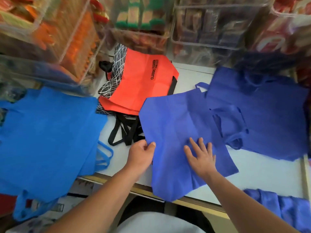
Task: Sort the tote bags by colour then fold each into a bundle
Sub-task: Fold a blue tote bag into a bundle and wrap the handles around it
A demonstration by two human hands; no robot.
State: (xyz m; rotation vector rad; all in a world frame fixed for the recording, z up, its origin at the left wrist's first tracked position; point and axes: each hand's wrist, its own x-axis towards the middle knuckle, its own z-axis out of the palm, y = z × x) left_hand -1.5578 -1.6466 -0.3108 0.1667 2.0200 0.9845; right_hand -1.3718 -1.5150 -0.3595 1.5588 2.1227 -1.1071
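Observation:
A royal-blue tote bag (175, 118) lies flat on the white counter (262, 172), its near end hanging over the front edge. My left hand (140, 156) pinches its left edge between thumb and fingers. My right hand (201, 155) presses flat on it with fingers spread. More royal-blue bags (262, 105) lie spread to the right. A stack of light-blue bags (47, 135) sits on the left. An orange-red bag (143, 81) with black print and black handles lies at the back centre.
Clear plastic bins (207, 27) full of packaged goods line the back and left. Black-and-white patterned bags (109, 84) lie under the orange-red one. Folded blue bundles (286, 207) sit at the lower right. The counter's wooden front edge (198, 203) runs across the foreground.

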